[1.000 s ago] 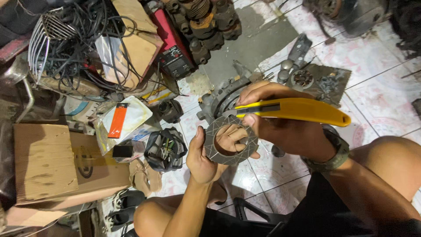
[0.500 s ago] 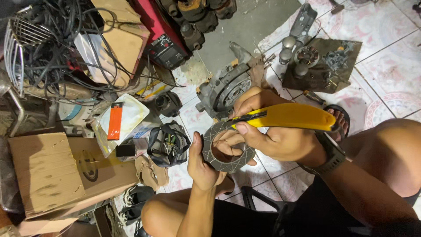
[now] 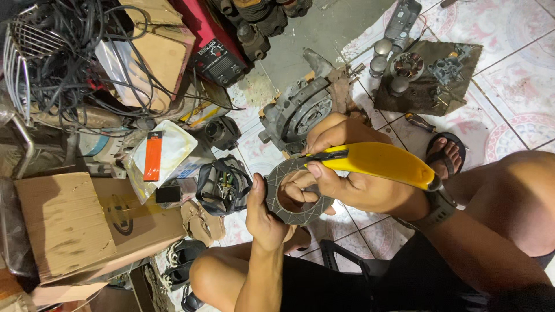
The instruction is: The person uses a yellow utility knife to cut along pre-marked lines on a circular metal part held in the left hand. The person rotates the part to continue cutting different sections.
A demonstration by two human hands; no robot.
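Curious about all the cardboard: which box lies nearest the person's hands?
The flat brown cardboard box at lower left, beside the left hand; the other box sits farther off among tangled cables.

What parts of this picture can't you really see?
Head view:
- Cutter tip: too small, behind the right hand's fingers.
- Ring's far side: covered by the left hand.
- Engine case: lower part hidden by the right hand.
- Box: corner behind clutter.

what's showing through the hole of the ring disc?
Left hand fingers curl through the friction disc's opening, filling most of it. The floor under it is covered by the hand.
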